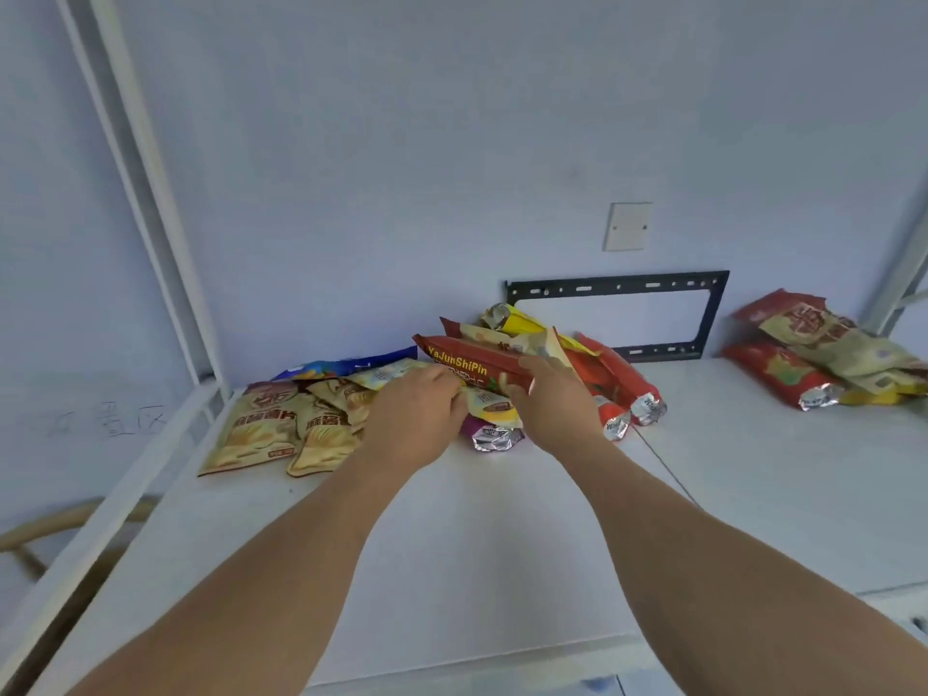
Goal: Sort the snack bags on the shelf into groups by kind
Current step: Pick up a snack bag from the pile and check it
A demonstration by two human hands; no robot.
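Note:
A mixed pile of snack bags lies at the back of the white shelf (pixel 452 535). My right hand (pixel 550 401) grips the lower edge of a long red bag (pixel 472 363) lifted over the pile. My left hand (pixel 414 419) reaches into the pile beside it, fingers curled at a small yellow bag (pixel 489 405); whether it holds that bag I cannot tell. Tan chip bags (pixel 261 427) lie to the left, with a blue bag (pixel 346 366) behind them. Two red bags with silver ends (pixel 622 389) lie right of my hands. A purple bag with a silver end (pixel 494 437) pokes out below.
A separate group of red and tan bags (pixel 823 354) lies at the far right of the shelf. A black metal bracket (pixel 703 313) and a white wall plate (pixel 627 227) are on the wall behind. A white shelf post (pixel 150 203) rises at the left.

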